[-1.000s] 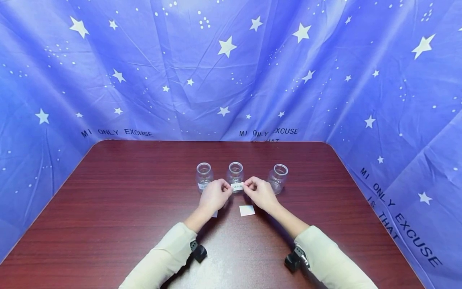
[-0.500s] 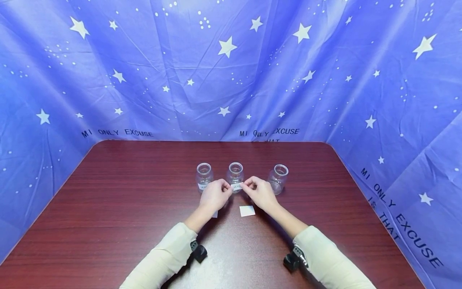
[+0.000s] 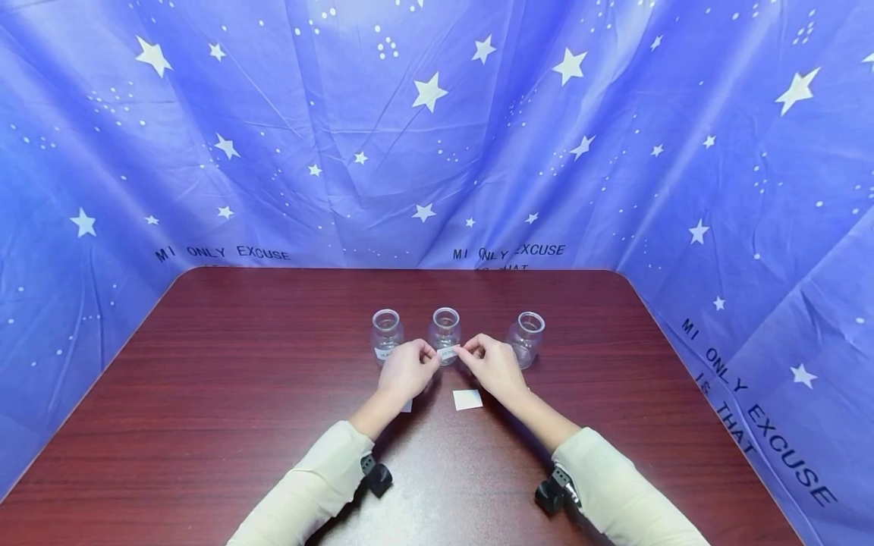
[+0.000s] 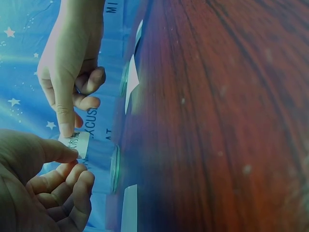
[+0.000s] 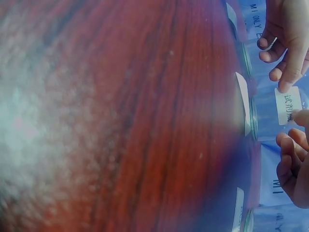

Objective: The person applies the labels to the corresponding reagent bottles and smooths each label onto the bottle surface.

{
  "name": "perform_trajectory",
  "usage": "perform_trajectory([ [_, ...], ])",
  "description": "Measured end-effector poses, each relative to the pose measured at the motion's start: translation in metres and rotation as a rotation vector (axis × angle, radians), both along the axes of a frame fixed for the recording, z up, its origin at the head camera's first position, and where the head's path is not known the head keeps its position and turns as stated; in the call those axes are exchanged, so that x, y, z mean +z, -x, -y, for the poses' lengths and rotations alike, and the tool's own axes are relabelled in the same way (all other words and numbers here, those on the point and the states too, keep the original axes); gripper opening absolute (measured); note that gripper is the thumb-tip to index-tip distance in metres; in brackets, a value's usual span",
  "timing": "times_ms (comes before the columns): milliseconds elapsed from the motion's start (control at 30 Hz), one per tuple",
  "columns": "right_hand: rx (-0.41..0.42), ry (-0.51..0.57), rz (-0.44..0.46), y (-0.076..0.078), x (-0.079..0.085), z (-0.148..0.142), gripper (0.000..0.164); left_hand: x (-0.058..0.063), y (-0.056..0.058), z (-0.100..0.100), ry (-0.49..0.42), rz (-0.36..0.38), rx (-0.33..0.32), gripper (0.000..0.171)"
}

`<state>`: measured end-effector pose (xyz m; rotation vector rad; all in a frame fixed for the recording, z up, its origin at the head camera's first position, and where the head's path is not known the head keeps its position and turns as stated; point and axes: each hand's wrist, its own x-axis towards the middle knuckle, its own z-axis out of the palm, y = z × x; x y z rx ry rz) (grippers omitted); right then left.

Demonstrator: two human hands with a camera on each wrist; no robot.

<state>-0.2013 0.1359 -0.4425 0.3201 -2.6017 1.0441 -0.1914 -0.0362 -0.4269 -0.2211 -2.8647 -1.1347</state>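
A small white label (image 3: pixel 447 352) with printed black characters is held at the front of the middle glass jar (image 3: pixel 446 327). My left hand (image 3: pixel 408 369) pinches its left end between thumb and fingers, and my right hand (image 3: pixel 493 365) pinches the right end. In the left wrist view the thumbs lie over the label (image 4: pixel 82 144) edges. The right wrist view shows the label (image 5: pixel 287 107) upright before a jar; whether it touches the glass I cannot tell. The left glass jar (image 3: pixel 387 331) bears a similar label, partly behind my left hand. The right glass jar (image 3: pixel 527 334) stands behind my right hand.
A white paper piece (image 3: pixel 467 399) lies on the dark red wooden table (image 3: pixel 273 334) in front of the middle jar. Another paper piece (image 3: pixel 407 406) shows partly beneath my left wrist. A blue star-printed cloth (image 3: pixel 382 152) hangs behind the table.
My right hand has shifted slightly left, its fingertips covering more of the label's right end. The label now tilts a little, right end higher. My left hand stays nearly still.
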Motion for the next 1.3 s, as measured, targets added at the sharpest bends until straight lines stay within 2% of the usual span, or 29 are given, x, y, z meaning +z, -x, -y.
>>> perform_trajectory([
  [333, 0.016, 0.060, -0.011, 0.0016, -0.0029, 0.0000, 0.024, 0.0004, -0.0013, 0.0002, -0.042, 0.006, 0.005, 0.015],
  [600, 0.048, 0.144, 0.025, 0.0029, -0.0019, -0.0001, 0.040, 0.0014, -0.0003, -0.0005, 0.034, -0.019, 0.022, 0.035],
  [900, 0.116, 0.175, 0.059, 0.0037, -0.0045, 0.0034, 0.057, 0.0001, 0.0000, -0.0010, 0.007, 0.002, 0.029, 0.056],
  [1133, 0.110, 0.198, 0.077, 0.0040, -0.0052, 0.0077, 0.054, -0.0020, 0.0020, -0.0026, -0.046, -0.007, 0.017, 0.047],
  [1300, 0.127, 0.212, 0.092, 0.0040, -0.0033, 0.0063, 0.051, -0.0020, 0.0032, -0.0024, -0.040, -0.019, 0.009, 0.043],
])
